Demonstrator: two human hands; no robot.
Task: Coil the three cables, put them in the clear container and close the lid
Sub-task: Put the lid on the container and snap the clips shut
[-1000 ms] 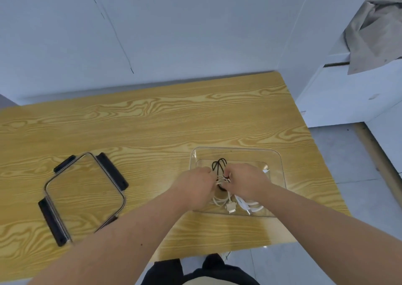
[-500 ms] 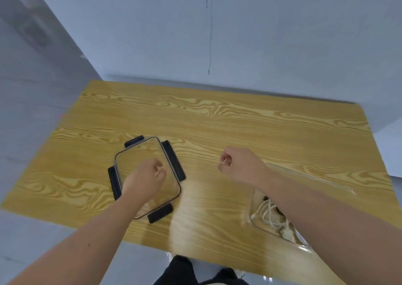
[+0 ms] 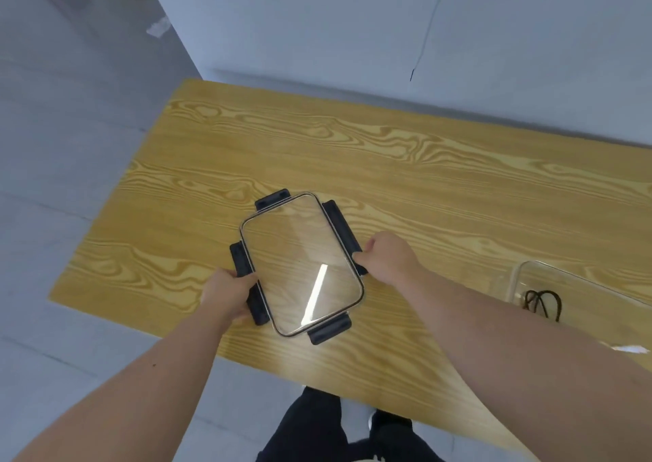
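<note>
a wooden table [image 3: 405, 165] with pronounced grain stood against a white wall [image 3: 317, 20]; grey floor [image 3: 63, 144] lay to its left.

The clear rectangular lid with black clip flaps [image 3: 303, 264] lies on the yellow wood-grain table [image 3: 405, 165], near its front edge. My left hand [image 3: 225, 294] grips its left flap, my right hand [image 3: 388, 258] its right. Well to the right sits the clear plastic container [image 3: 515, 278], black coiled cable [image 3: 541, 301] inside.
</note>
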